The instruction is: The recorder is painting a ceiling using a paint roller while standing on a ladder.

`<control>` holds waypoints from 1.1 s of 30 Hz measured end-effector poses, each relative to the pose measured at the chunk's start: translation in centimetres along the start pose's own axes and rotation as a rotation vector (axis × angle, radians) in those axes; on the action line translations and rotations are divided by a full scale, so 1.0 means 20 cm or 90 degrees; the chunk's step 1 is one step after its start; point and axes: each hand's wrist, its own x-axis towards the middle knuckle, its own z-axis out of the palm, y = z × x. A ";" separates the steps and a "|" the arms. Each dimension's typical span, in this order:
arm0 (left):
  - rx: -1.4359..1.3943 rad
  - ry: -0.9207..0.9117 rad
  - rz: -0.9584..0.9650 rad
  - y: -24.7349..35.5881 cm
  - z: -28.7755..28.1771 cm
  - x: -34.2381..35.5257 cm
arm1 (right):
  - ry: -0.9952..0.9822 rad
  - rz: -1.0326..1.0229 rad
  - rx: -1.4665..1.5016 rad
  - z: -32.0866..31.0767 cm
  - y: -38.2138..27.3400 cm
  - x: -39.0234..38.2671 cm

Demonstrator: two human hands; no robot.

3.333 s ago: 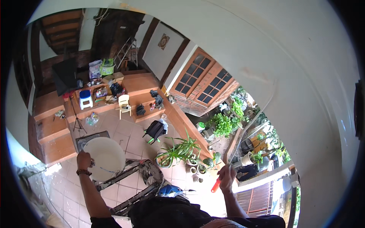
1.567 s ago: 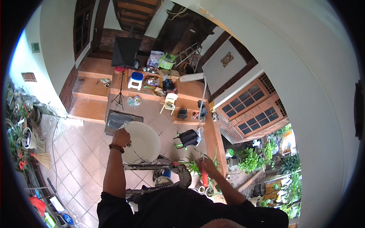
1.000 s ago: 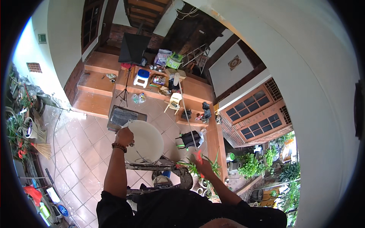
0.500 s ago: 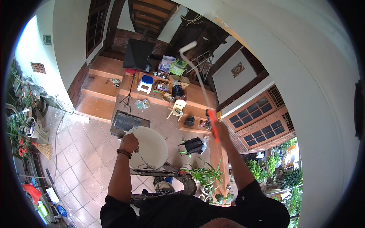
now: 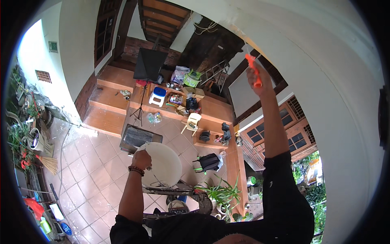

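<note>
My right hand (image 5: 260, 79), arm stretched up and forward, is closed around the orange handle of a paint roller (image 5: 250, 59). Its thin metal rod points up at the pale wall edge (image 5: 233, 26); the roller head cannot be made out against it. Lower and to the left, my left hand (image 5: 141, 160), with a beaded bracelet at the wrist, is closed at the near-left side of a large white bucket (image 5: 168, 162), on its wire handle. The bucket's mouth faces up, its inside whitish. Just below it is a paint-spotted dark ladder-like frame (image 5: 174, 190).
Far below lie floor tiles (image 5: 85, 171) and orange steps (image 5: 107, 99). A black panel on a tripod (image 5: 149, 65), a blue-topped stool (image 5: 158, 94), a small cream chair (image 5: 191, 123), a black backpack (image 5: 208, 162) and potted plants (image 5: 223, 193) stand about. The pale wall (image 5: 325, 93) curves along my right.
My right hand has risen up and away with the roller, its head going from open air to the wall edge. My left hand and the bucket shift only slightly in view.
</note>
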 end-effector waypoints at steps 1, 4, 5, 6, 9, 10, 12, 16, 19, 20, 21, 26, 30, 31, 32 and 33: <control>-0.015 -0.020 -0.008 -0.01 -0.01 -0.01 | -0.015 0.008 0.067 0.03 -0.05 0.04; -0.038 -0.008 -0.012 -0.03 0.03 -0.01 | -0.018 0.002 0.164 0.08 -0.22 0.09; -0.037 -0.007 -0.012 -0.04 0.07 0.00 | -0.009 -0.007 0.196 0.09 -0.26 0.10; -0.099 0.004 -0.040 -0.05 0.11 0.01 | -0.009 -0.009 0.197 0.08 -0.29 0.10; -0.180 -0.021 -0.090 -0.09 0.21 0.07 | -0.045 -0.029 0.278 0.03 -0.36 0.07; -0.199 -0.059 -0.113 -0.07 0.19 0.08 | -0.057 -0.037 0.248 0.02 -0.39 0.04; -0.151 -0.067 -0.072 -0.04 0.15 0.10 | -0.062 -0.052 0.213 -0.02 -0.44 -0.05; -0.164 -0.055 -0.089 -0.11 0.25 0.09 | -0.037 -0.084 0.210 0.06 -0.40 -0.27; -0.094 -0.060 -0.035 -0.07 0.19 0.11 | 0.000 -0.131 0.163 0.20 -0.33 -0.60; -0.094 -0.058 -0.021 -0.05 0.20 0.14 | 0.012 -0.144 0.166 0.25 -0.32 -0.75; -0.112 -0.054 -0.030 -0.06 0.23 0.14 | 0.020 -0.148 0.176 0.29 -0.28 -0.86; -0.394 -0.105 -0.164 -0.24 0.51 0.18 | 0.041 -0.174 0.227 0.42 -0.07 -1.47; -0.256 -0.005 -0.086 -0.17 0.39 0.17 | 0.094 -0.197 0.232 0.54 0.04 -1.82; -0.253 -0.017 -0.084 -0.17 0.39 0.16 | 0.095 -0.197 0.233 0.55 0.04 -1.82; -0.251 -0.020 -0.078 -0.14 0.33 0.16 | 0.094 -0.201 0.235 0.56 0.04 -1.80; -0.301 -0.098 -0.126 -0.12 0.28 0.16 | 0.091 -0.202 0.238 0.56 0.04 -1.78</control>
